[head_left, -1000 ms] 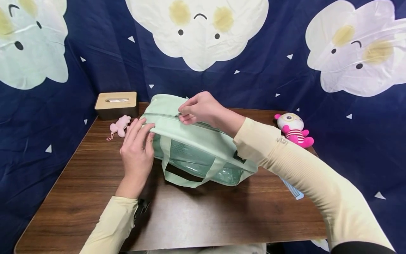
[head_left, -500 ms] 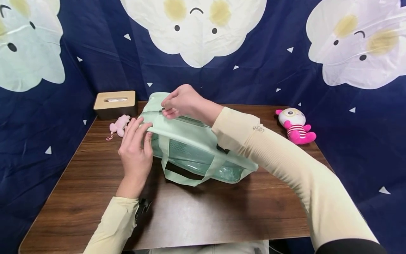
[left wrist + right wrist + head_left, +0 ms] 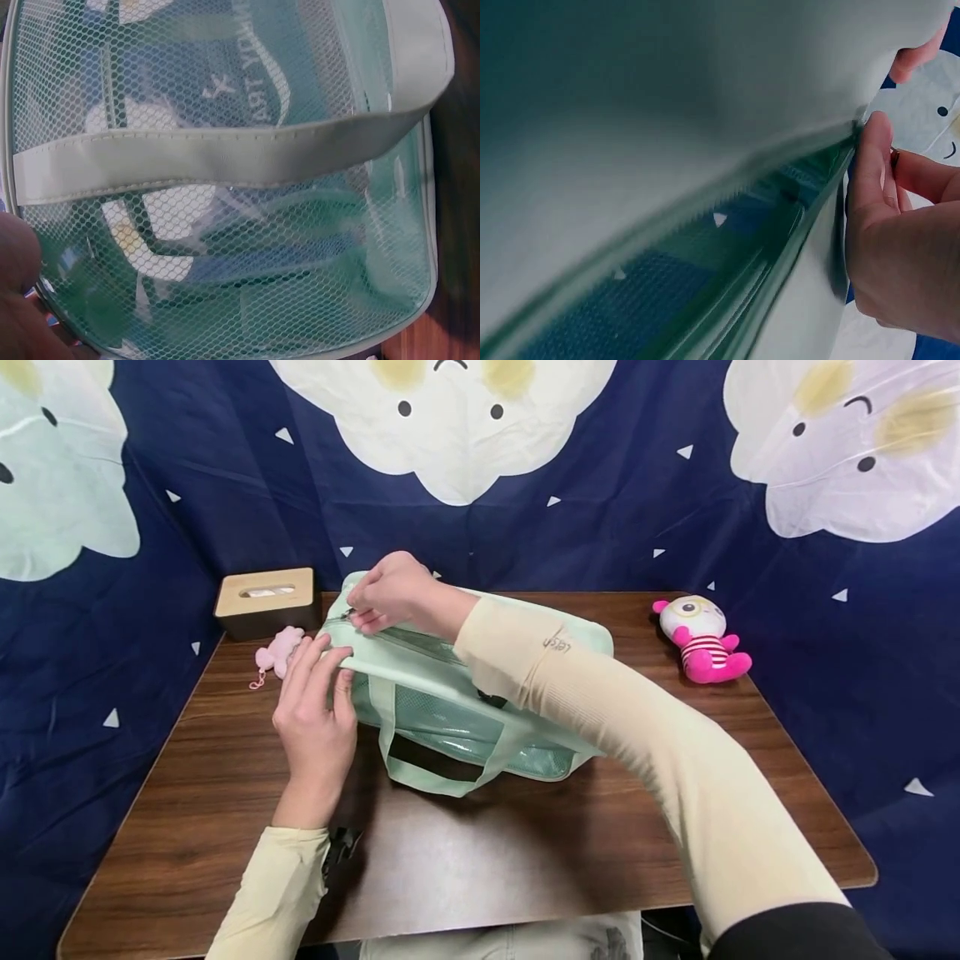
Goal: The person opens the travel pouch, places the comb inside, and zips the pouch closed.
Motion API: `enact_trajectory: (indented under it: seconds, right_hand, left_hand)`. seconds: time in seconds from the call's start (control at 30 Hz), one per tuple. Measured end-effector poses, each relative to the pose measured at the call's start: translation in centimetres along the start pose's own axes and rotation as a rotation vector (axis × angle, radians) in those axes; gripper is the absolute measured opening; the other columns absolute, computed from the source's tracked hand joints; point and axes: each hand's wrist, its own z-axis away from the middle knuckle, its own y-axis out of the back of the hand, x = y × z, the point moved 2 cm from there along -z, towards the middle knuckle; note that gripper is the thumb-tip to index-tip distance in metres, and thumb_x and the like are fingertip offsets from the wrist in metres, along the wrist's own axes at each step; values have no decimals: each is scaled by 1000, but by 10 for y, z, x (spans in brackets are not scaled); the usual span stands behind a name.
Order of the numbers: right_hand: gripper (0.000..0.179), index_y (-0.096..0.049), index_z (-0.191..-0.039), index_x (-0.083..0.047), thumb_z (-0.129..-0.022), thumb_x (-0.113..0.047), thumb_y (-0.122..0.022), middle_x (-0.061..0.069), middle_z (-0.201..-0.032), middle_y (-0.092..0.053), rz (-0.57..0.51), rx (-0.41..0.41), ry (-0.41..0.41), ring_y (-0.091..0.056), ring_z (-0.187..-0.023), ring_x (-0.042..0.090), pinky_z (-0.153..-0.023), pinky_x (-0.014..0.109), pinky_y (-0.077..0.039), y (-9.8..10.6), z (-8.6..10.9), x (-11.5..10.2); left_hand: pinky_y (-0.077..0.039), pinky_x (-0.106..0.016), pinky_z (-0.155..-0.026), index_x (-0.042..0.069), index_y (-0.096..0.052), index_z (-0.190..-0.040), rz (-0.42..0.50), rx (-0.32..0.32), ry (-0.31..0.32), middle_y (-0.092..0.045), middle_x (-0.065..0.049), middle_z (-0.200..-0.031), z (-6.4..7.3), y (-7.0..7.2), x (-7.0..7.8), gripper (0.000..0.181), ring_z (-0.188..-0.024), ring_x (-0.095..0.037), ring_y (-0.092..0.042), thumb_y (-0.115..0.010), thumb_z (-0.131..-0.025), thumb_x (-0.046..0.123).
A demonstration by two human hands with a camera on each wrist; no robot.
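Observation:
A mint-green handbag [image 3: 442, 718] with a clear, mesh-patterned side stands on the table in the head view. My right hand [image 3: 397, 592] pinches the zipper pull [image 3: 347, 613] near the left end of the bag's top. Behind that hand the zipper gap [image 3: 727, 225] is parted, showing the see-through interior in the right wrist view. At the bag's left end, my left hand [image 3: 315, 718] grips the top edge, fingers over it and thumb on the front. A strap handle [image 3: 225, 157] crosses the mesh side in the left wrist view.
A tissue box [image 3: 266, 602] with a wooden lid sits at the back left, beside a small pink plush keychain [image 3: 280, 649]. A pink and white plush toy [image 3: 700, 639] is at the back right of the brown table [image 3: 210, 827]. Cloud-patterned navy cloth [image 3: 510, 543] surrounds it.
My right hand has slid left along the bag's top with the zipper pull, and the parted stretch of zipper is longer. The left hand stays at the bag's left end.

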Motion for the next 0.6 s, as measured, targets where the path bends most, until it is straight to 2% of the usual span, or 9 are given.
enact_trajectory:
  seconds: [0.1,0.17,0.2,0.27,0.33,0.4,0.47,0.53,0.6]
  right_hand:
    - [22,-68,-117,11,-101,-2,-60,18,-91,-72,41,-6,40,-68,-69,19,-69,28,-62,15,9,0]
    - [24,-69,-119,8,-102,-6,-59,20,-101,-74,107,13,125,-71,-74,20,-71,30,-63,31,22,-2]
    - [25,-69,-120,6,-103,-9,-59,19,-104,-74,149,28,192,-72,-77,20,-71,31,-63,40,30,-3]
    - [27,-71,-122,0,-103,-16,-59,14,-107,-76,305,90,372,-73,-80,17,-72,28,-61,60,48,-4]
    - [27,-74,-121,-5,-102,-20,-60,7,-107,-78,475,213,567,-74,-85,13,-75,27,-59,82,66,3]
    - [28,-75,-121,-8,-100,-22,-63,4,-108,-79,600,363,711,-74,-86,12,-78,29,-57,104,83,18]
    - [30,-74,-122,-7,-98,-21,-64,6,-109,-78,671,500,803,-74,-90,15,-82,31,-56,129,95,44]
    - [36,-71,-128,-4,-97,-21,-64,11,-118,-76,706,593,822,-73,-99,23,-90,38,-55,153,106,75]
    - [46,-65,-136,-3,-95,-23,-63,15,-129,-71,754,651,778,-68,-113,30,-100,43,-51,178,116,109]
  left_hand:
    - [-38,-41,-120,-3,-75,-108,-21,-1,3,-71,-22,-125,-3,1,-1,15,-129,-42,-60,-69,-96,5]
    - [-39,-41,-119,-2,-75,-108,-28,1,6,-71,-22,-125,-5,3,-1,16,-129,-42,-60,-69,-97,6]
    - [-40,-41,-119,-2,-75,-108,-32,3,8,-71,-21,-125,-6,4,-1,16,-129,-42,-60,-68,-97,7]
    - [-40,-41,-118,-2,-75,-108,-44,15,18,-71,-21,-125,-8,10,-2,16,-130,-41,-60,-69,-97,8]
    - [-40,-42,-118,-2,-75,-107,-52,32,31,-71,-21,-125,-10,16,-3,15,-129,-41,-60,-69,-96,7]
    - [-40,-43,-118,-2,-75,-106,-62,51,44,-71,-21,-123,-11,23,-3,14,-129,-42,-61,-70,-95,6]
    - [-40,-43,-118,-2,-75,-104,-70,68,53,-72,-22,-122,-13,29,-4,14,-128,-42,-61,-71,-93,5]
    - [-39,-44,-119,-2,-75,-103,-77,77,56,-72,-23,-121,-13,32,-3,14,-128,-43,-61,-71,-92,4]
    - [-39,-45,-119,-3,-75,-103,-76,85,57,-72,-23,-121,-12,34,-1,13,-128,-43,-61,-71,-92,4]
